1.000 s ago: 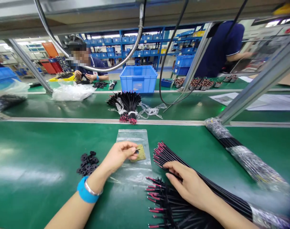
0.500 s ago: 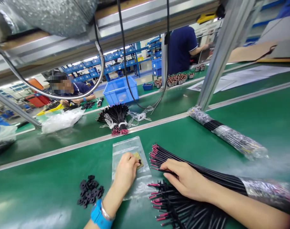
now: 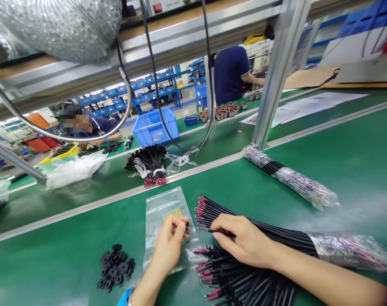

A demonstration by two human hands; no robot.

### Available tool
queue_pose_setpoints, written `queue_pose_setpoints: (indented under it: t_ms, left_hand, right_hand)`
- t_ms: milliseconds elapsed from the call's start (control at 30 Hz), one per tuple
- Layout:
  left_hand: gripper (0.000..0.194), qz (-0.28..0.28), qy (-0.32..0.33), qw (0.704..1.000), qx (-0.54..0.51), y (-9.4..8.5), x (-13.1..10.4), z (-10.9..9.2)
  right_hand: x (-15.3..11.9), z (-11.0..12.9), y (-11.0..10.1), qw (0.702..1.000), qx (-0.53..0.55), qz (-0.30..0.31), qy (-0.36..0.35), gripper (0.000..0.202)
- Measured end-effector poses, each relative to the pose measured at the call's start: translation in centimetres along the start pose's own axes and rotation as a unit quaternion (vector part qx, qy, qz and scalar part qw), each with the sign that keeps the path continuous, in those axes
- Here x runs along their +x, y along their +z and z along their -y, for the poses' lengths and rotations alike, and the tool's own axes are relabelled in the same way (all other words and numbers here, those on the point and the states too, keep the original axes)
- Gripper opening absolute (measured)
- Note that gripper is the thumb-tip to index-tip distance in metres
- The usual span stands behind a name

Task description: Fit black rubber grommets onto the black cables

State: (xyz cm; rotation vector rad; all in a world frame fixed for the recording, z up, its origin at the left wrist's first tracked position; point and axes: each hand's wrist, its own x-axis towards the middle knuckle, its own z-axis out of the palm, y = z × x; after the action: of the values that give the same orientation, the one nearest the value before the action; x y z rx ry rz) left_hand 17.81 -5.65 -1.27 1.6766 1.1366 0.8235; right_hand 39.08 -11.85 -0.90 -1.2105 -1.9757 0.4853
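Observation:
My left hand (image 3: 170, 243) is closed over a clear zip bag (image 3: 153, 238), its fingertips pinching a small black part (image 3: 187, 225). Partly behind those fingers, a yellowish piece (image 3: 173, 213) lies on the bag. My right hand (image 3: 241, 240) pinches the end of one black cable (image 3: 223, 232) with a pinkish-red wire tip. That hand rests over a bundle of black cables (image 3: 276, 231), wrapped in plastic at its far right end. Below it spreads a second group of black cables (image 3: 244, 280), with black pieces near their red ends. A pile of small black parts (image 3: 115, 270) lies left of my left hand.
Another plastic-wrapped cable bundle (image 3: 295, 180) lies at the back right, near a metal post (image 3: 271, 89). Beyond the metal strip are tied cables (image 3: 150, 163) and a blue crate (image 3: 156, 127). Cords and a metal hose (image 3: 128, 97) hang overhead. Two co-workers are farther back.
My left hand has turned and lifted slightly off the yellowish piece, with the black part in its fingertips. My right hand keeps its pinch on the cable. The whole view has shifted a little.

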Motion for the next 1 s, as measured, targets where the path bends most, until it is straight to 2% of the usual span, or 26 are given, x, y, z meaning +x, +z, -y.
queue_pose_setpoints:
  t_ms: [33, 100, 300, 567, 767, 900, 1000]
  left_hand:
    - [0.026, 0.007, -0.037, 0.997, -0.074, 0.3, -0.3, 0.0]
    - [0.031, 0.012, -0.078, 0.984, -0.158, 1.0, -0.7, -0.1]
    - [0.031, 0.026, -0.104, 0.964, -0.243, 1.9, -1.4, -0.7]
    - [0.029, 0.037, -0.097, 0.952, -0.288, 1.7, -1.9, -0.8]
    - [0.027, 0.037, -0.081, 0.955, -0.282, 2.0, -2.1, -0.6]
    - [0.034, 0.051, -0.075, 0.962, -0.257, 2.6, -2.2, -0.7]
    - [0.042, 0.029, -0.083, 0.967, -0.237, 3.0, -1.8, -0.6]
  right_hand:
    - [0.0, -0.1, 0.0, 1.000, 0.002, -0.004, -0.007, 0.014]
    - [0.0, -0.2, 0.0, 1.000, 0.003, -0.007, -0.013, 0.016]
    - [-0.1, 0.0, 0.1, 1.000, -0.010, 0.004, 0.002, 0.018]
    - [-0.4, 0.1, -0.1, 1.000, -0.027, 0.007, 0.000, 0.018]
    - [-0.5, 0.4, -0.4, 0.999, -0.028, 0.025, -0.005, 0.019]
    - [-0.4, 0.8, -1.4, 0.997, -0.034, 0.062, 0.015, 0.009]
    - [-0.3, 0.9, -2.5, 0.992, -0.062, 0.100, 0.050, 0.006]
